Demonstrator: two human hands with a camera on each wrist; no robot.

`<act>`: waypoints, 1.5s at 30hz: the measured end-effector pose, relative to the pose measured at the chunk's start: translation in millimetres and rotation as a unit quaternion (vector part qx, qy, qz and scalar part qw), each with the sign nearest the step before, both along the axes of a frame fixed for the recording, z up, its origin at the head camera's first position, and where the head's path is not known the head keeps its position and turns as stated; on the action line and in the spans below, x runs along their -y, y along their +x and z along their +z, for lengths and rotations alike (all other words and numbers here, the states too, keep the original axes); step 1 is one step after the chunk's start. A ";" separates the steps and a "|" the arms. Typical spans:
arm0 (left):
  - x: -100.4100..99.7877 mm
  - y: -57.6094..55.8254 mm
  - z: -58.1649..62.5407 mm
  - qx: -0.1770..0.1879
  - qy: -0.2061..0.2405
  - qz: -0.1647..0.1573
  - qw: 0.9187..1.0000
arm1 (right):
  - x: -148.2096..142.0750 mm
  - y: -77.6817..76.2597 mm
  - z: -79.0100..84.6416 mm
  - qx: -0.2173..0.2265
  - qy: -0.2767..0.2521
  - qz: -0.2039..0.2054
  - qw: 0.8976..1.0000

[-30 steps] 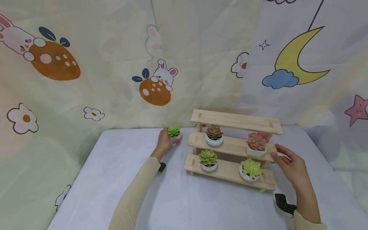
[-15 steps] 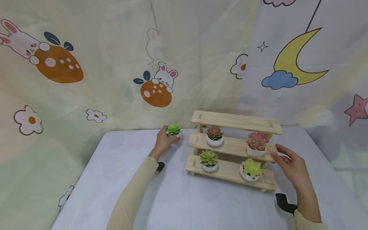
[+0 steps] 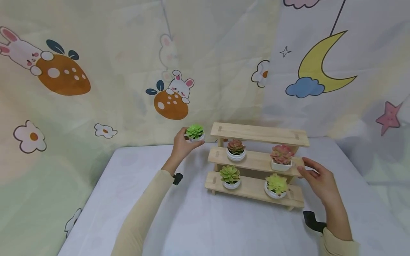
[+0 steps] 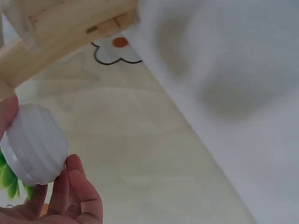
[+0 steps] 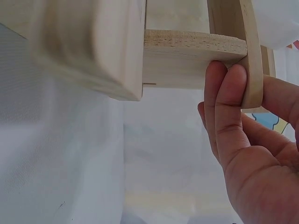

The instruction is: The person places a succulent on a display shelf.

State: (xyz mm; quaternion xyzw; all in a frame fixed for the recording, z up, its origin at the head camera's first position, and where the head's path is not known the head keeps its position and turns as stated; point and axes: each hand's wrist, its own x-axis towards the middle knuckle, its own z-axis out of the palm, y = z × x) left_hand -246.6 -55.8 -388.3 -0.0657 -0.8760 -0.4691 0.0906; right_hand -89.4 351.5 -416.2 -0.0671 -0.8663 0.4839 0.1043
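My left hand (image 3: 182, 145) holds a bright green potted succulent (image 3: 194, 131) by its ribbed white pot (image 4: 35, 144), up off the table and left of the wooden stand. In the left wrist view, thumb and fingers lie on opposite sides of the pot. The three-tier wooden stand (image 3: 259, 132) is gripped at the right end of its middle shelf by my right hand (image 3: 320, 179). Seen from the right wrist, fingers (image 5: 231, 93) reach under the shelf board. On the middle shelf sit a reddish-brown succulent (image 3: 236, 146) and a pink one (image 3: 282, 155).
The lowest shelf (image 3: 251, 192) bears a green succulent (image 3: 230, 175) at left and a yellow-green one (image 3: 277, 183) at right. A white cloth covers the table (image 3: 192, 220). Behind it hangs a printed curtain (image 3: 128, 71) with rabbits and a moon.
My left hand has raised the bright green succulent off the table. My right hand keeps its grip on the stand. The whole view has shifted slightly.
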 end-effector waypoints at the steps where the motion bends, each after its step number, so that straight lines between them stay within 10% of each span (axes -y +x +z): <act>1: -2.5 0.7 3.3 -0.005 0.002 0.001 1.000 | -0.6 -0.1 0.0 -0.003 -0.001 0.000 1.000; 25: -93.7 9.1 75.4 -0.054 0.008 -0.112 0.992 | -6.2 1.0 4.6 -0.001 -0.015 -0.001 1.000; 45: -156.8 11.9 77.3 -0.020 -0.079 -0.226 0.971 | -1.8 1.0 3.9 0.003 -0.037 0.005 0.999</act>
